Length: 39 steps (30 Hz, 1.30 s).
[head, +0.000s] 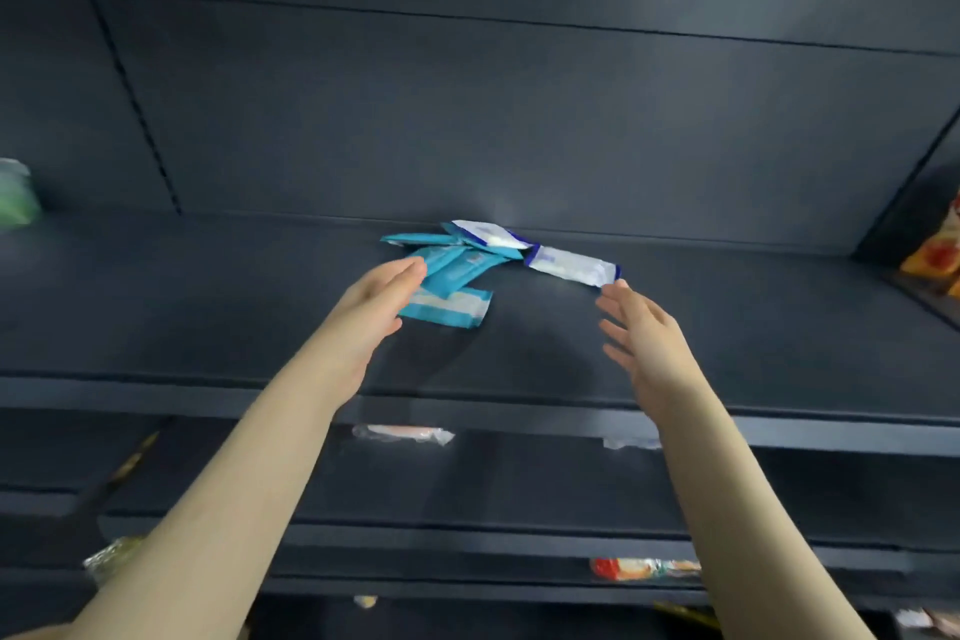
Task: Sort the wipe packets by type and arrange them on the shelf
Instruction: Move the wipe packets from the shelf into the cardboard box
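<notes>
teal pkts [453, 269] by l hand [375, 311]

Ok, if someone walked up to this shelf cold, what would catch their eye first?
The bright teal wipe packets heaped on the dark shelf, with white blue-ended packets just right of them. Then both hands reaching in: left hand at the teal heap, right hand near a white packet's end.

Two bare forearms, uncovered by any sleeve as far as the view shows. The left hand [375, 305] and right hand [645, 344] are bare too, their outlines slightly blurred.
</notes>
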Tool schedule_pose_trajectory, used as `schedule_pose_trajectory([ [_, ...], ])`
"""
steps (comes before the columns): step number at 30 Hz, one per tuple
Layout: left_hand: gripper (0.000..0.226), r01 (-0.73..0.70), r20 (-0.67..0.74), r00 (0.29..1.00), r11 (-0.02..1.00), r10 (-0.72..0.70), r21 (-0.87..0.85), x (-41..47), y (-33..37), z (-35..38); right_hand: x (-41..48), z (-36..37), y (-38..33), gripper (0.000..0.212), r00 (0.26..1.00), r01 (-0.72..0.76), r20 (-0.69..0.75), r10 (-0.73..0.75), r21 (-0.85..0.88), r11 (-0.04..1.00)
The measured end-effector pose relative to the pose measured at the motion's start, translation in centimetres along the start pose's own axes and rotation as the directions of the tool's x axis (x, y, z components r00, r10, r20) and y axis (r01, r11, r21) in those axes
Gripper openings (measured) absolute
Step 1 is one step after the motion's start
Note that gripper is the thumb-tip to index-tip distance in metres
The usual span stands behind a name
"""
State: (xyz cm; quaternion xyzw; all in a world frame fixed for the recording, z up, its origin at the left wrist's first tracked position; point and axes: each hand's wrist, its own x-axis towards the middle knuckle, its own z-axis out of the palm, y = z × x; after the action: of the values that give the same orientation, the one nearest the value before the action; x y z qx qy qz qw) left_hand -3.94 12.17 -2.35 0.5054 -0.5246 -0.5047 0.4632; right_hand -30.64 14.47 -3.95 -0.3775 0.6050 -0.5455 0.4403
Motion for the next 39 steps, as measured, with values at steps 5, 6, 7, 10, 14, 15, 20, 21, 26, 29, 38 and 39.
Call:
schedule_pose_trajectory([
  [5, 0.031, -0.017, -0.083, 0.996, 0.997, 0.023, 0.077, 7.4, 0.7, 0.7, 9.1, 1.1, 0.3, 0.043, 0.997, 0.035, -0.056, -0.048, -0.216, 0.976],
  [6, 0.032, -0.02, -0.095, 0.995, 0.995, 0.029, 0.093, 8.7, 0.8, 0.8, 10.8, 1.2, 0.5, 0.051, 0.997, 0.042, -0.056, -0.06, -0.282, 0.958],
  [7, 0.032, -0.026, -0.099, 0.994, 0.994, 0.037, 0.109, 10.0, 0.8, 1.0, 12.6, 1.2, 0.6, 0.052, 0.996, 0.043, -0.056, -0.066, -0.339, 0.94],
  [10, 0.032, -0.032, -0.1, 0.994, 0.985, 0.05, 0.171, 13.4, 0.5, 1.6, 17.0, 1.1, 0.9, 0.048, 0.998, 0.01, -0.047, -0.035, -0.448, 0.894],
  [14, 0.023, 0.005, -0.099, 0.995, 0.965, 0.022, 0.263, 17.0, -0.2, 1.7, 20.3, 0.5, 0.9, 0.062, 0.998, 0.032, 0.059, 0.004, -0.6, 0.799],
  [15, 0.023, 0.013, -0.095, 0.995, 0.958, 0.015, 0.285, 17.8, -0.2, 1.8, 21.0, 0.2, 1.2, 0.058, 0.997, 0.045, 0.075, 0.005, -0.657, 0.753],
  [20, 0.023, 0.064, -0.028, 0.998, 0.919, -0.057, 0.39, 20.9, 0.5, 2.2, 22.3, -0.6, 0.5, 0.033, 0.987, 0.035, 0.147, 0.071, -0.615, 0.787],
  [21, 0.029, 0.077, -0.009, 0.997, 0.906, -0.081, 0.417, 21.5, 0.5, 2.3, 22.2, -0.6, 0.3, 0.023, 0.985, 0.036, 0.158, 0.073, -0.592, 0.805],
  [26, 0.073, 0.137, -0.016, 0.987, 0.776, -0.162, 0.616, 23.4, -0.5, 1.4, 21.8, 0.4, -0.4, 0.027, 1.0, -0.01, -0.006, 0.009, -0.301, 0.953],
  [29, 0.068, 0.096, 0.064, 0.983, 0.777, -0.172, 0.622, 23.7, -1.0, -0.3, 21.1, 2.3, -1.1, 0.027, 0.981, -0.193, 0.02, 0.193, 0.017, 0.981],
  [38, 0.058, 0.011, 0.358, 0.901, 0.837, -0.246, 0.546, 23.0, 0.2, -5.4, 21.3, 12.4, -1.0, 0.025, 0.946, -0.316, 0.028, 0.322, -0.133, 0.939],
  [39, 0.052, -0.004, 0.368, 0.903, 0.85, -0.224, 0.527, 23.2, 0.0, -6.0, 21.3, 13.0, -1.0, 0.027, 0.948, -0.312, 0.022, 0.319, -0.152, 0.938],
])
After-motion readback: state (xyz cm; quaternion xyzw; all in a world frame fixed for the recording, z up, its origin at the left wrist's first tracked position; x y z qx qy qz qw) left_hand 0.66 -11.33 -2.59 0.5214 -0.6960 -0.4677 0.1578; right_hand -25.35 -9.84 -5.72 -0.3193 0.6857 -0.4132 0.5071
